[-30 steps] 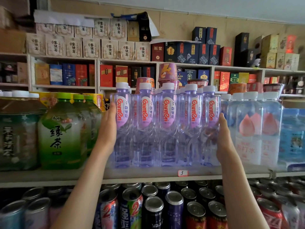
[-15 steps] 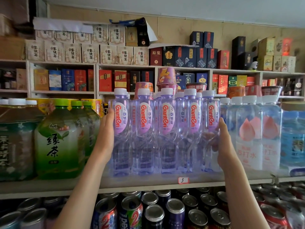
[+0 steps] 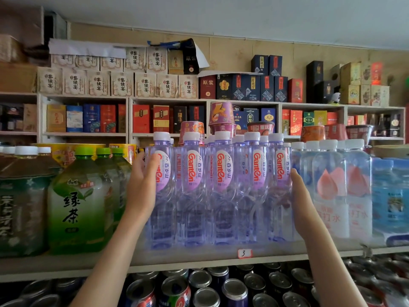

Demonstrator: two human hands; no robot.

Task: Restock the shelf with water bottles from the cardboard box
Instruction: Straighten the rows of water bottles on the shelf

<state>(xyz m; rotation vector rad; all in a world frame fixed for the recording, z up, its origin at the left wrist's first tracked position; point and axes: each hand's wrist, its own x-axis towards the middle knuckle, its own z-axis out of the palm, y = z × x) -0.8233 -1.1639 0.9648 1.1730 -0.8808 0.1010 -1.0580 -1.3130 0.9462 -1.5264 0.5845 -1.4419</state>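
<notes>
- Head view: shelf (image 3: 66, 264) is full across its width, so new stock only fits in its own lane.
- Ganten water bottles (image 3: 221, 185) stand upright on the shelf as one tight block, several rows deep, labels facing out. The cardboard box is not in view.
- Green tea bottles (image 3: 77, 202) on the left and peach-label bottles (image 3: 332, 187) on the right box the lane in, hence the squeeze.
- Left hand (image 3: 143, 187) lies flat on the block's left flank, fingers straight, thumb over the end label.
- Right hand (image 3: 303, 204) lies flat on the right flank, mirroring it. Neither hand grips; they clamp and square the block, likely the last tidy-up.
- Price tag (image 3: 244, 253) reads 3 and sits under the block.
</notes>
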